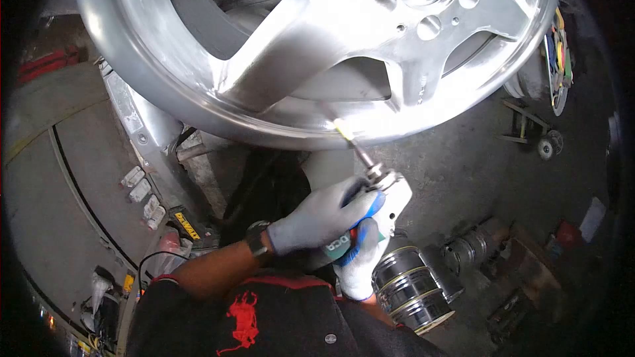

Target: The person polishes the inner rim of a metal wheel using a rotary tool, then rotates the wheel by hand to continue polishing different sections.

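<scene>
A large silver alloy wheel [278, 59] fills the upper part of the head view. Below its rim is a power tool [397, 201] with a green body and a pale metal head; its thin shaft points up at the rim's lower edge, and the tip is blurred there. My left hand [324, 218], in a grey and blue glove, is wrapped round the tool near its head. Just below and to the right, my right hand [360, 261], gloved too, closes round the tool's body. Part of the tool is hidden by both hands.
Shiny banded metal cylinders [410, 284] stand at the lower right. A small wheeled frame [529, 132] is on the floor at right. To the left are a yellow-labelled DeWalt item [187, 225], several small pale blocks [140, 190] and a black cable [149, 258].
</scene>
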Demonstrator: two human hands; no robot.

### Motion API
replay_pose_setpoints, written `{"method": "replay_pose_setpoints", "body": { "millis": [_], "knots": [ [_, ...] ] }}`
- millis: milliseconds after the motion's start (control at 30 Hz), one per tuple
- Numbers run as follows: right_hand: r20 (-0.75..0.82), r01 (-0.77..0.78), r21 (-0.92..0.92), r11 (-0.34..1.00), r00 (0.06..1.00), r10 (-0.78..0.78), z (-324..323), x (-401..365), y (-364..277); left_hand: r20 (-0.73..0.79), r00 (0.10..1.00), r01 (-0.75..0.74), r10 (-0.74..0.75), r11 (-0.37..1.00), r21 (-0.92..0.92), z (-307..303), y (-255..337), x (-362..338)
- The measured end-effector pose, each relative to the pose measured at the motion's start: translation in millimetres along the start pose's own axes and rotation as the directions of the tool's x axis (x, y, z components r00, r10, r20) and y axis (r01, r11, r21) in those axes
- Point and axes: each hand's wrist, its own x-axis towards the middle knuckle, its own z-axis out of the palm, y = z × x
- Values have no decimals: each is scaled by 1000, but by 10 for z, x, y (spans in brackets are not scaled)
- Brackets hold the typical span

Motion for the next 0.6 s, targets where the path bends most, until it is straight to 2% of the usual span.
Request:
{"method": "replay_pose_setpoints", "body": {
  "millis": [33,67,100,133,167,233,267,300,367,433,467,500,567,600],
  "knots": [
    [0,1,5,1000,1000,-1,-11,-32,46,-1,1000,0,0,1000,5,-10,95,-42],
    [46,-202,213,956,979,197,-34,-103,77,-23,988,157,-155,980,120,-7,249,-102],
    [134,-389,400,830,920,367,-50,-153,101,-64,952,306,-300,923,231,-7,383,-152],
    [96,-376,477,795,921,378,-62,-150,123,-70,954,299,-291,924,239,-10,482,-179],
    [90,-380,529,759,914,395,-117,-143,114,-88,982,189,-167,896,401,5,575,-220],
    [132,-319,711,627,936,327,-265,-108,-41,-58,995,-17,80,720,693,35,729,-320],
    [-124,-232,458,858,939,320,-318,-48,-249,-82,872,-254,482,590,766,-4,761,-348],
    [98,-300,656,693,944,315,-606,-103,-93,-33,771,-332,635,447,831,-63,908,-298],
    [130,-253,885,392,941,314,-918,-122,76,55,760,-266,648,232,936,-226,1100,-192],
    [19,-155,866,475,961,278,-1123,-100,61,35,776,-78,629,41,996,-389,907,-23],
    [-53,-102,843,529,961,270,-1209,-104,67,41,852,-36,522,-20,999,-429,866,37],
    [-81,-70,849,524,962,259,-1330,-114,153,47,853,-35,520,-32,999,-438,810,108],
    [-99,-42,857,513,964,245,-1460,-148,183,-17,925,60,379,-102,993,-417,696,260],
    [-114,-26,872,488,960,255,-1509,-191,217,-12,927,59,375,-113,992,-378,687,349]
  ]
}}
